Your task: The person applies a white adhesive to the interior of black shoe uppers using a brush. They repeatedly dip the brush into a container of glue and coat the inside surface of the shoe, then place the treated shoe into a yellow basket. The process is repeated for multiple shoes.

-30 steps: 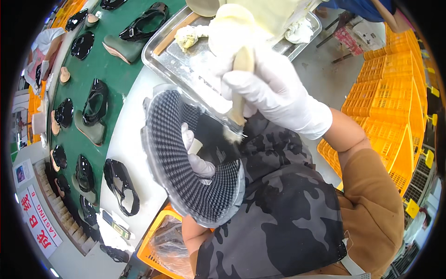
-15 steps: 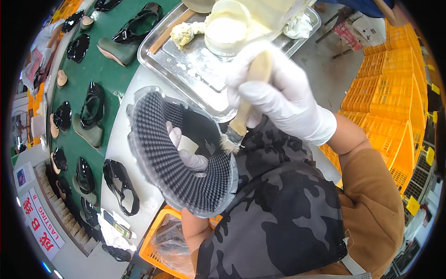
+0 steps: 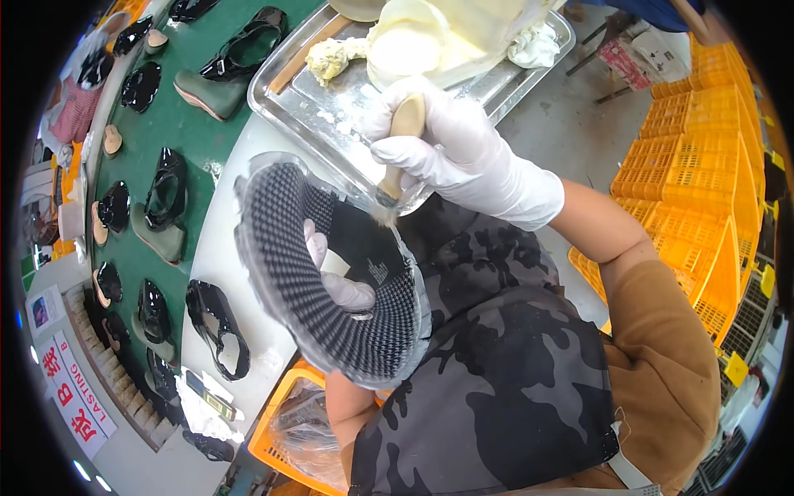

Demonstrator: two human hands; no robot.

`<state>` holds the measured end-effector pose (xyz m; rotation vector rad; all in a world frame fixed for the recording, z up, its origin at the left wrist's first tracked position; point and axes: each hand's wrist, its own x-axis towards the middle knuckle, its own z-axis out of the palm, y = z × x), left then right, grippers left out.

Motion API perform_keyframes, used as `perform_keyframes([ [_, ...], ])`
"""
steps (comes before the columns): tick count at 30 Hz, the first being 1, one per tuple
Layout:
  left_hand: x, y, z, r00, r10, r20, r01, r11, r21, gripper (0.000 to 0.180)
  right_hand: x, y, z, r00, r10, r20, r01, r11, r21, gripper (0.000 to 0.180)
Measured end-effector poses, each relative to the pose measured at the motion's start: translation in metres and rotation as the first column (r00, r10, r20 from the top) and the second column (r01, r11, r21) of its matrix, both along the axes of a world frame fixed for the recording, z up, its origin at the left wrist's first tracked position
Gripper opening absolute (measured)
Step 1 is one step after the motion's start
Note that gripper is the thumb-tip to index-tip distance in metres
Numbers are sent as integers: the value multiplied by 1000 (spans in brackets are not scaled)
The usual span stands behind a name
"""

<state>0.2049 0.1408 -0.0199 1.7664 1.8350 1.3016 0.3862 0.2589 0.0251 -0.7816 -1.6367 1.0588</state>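
Bright light, glare on the metal tray (image 3: 299, 109), fisheye-bent edges

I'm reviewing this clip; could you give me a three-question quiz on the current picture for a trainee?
1. Open question: what does the gloved right hand hold, and which way does it point in the picture?
2. True or false: part of the gloved left hand shows inside the shoe upper with the patterned lining.
3. Multiple choice: what lines the right side of the picture? A) blue buckets; B) yellow plastic crates; C) glass jars.

Key:
1. A brush, with its bristles toward the bottom of the picture.
2. True.
3. B.
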Motion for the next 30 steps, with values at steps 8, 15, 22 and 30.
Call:
perform_keyframes([
  [8, -11, 28, -22, 949, 158, 272, -231, 937, 261, 37, 30, 16, 22, 986, -74, -150, 64, 995, -70, 20],
  [15, -24, 26, 7, -166, 87, 982, -124, 986, -108, 37, 39, 74, 66, 965, -202, -166, 227, 964, 142, 20],
  [22, -30, 37, -11, -117, 101, 988, -195, 973, -123, 38, 62, 135, 83, 983, -137, 119, 113, 975, 190, 25],
  [30, -49, 42, -30, 355, -2, 935, -94, 995, 38, 31, 71, 144, 77, 996, -59, 63, 57, 998, 33, 25],
])
